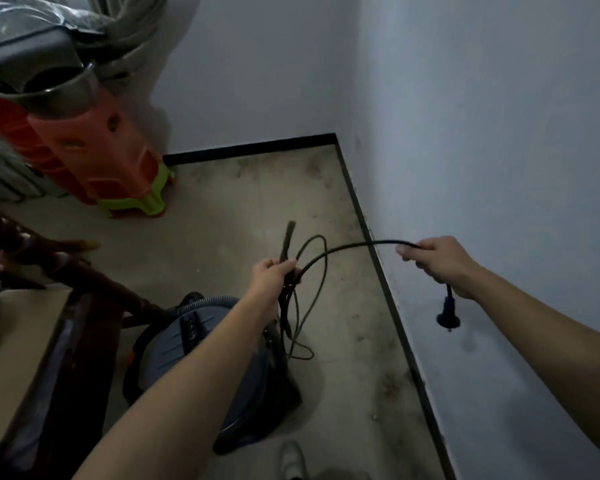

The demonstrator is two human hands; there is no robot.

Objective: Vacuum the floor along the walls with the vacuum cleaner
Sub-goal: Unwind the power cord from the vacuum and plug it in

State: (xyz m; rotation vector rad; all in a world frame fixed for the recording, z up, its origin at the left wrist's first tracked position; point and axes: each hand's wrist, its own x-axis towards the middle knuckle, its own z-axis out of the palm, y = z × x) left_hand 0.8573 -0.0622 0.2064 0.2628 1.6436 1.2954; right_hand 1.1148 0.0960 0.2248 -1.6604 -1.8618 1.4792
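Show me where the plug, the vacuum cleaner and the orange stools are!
plug (448, 319): head view, on its dark round body hanging below the right hand.
vacuum cleaner (187, 344): head view, on its grey top.
orange stools (94, 147): head view, on the stack's side.

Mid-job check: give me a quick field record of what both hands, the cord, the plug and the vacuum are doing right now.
left hand: closed on a bunch of looped power cord
right hand: closed on the cord near its end
plug: hangs free below the right hand, not in a socket
cord span: arcs between the two hands; loose loops hang toward the floor
vacuum cleaner: on the floor below the left forearm
stools: stacked in the left corner
floor edge at right wall: visibly dirty
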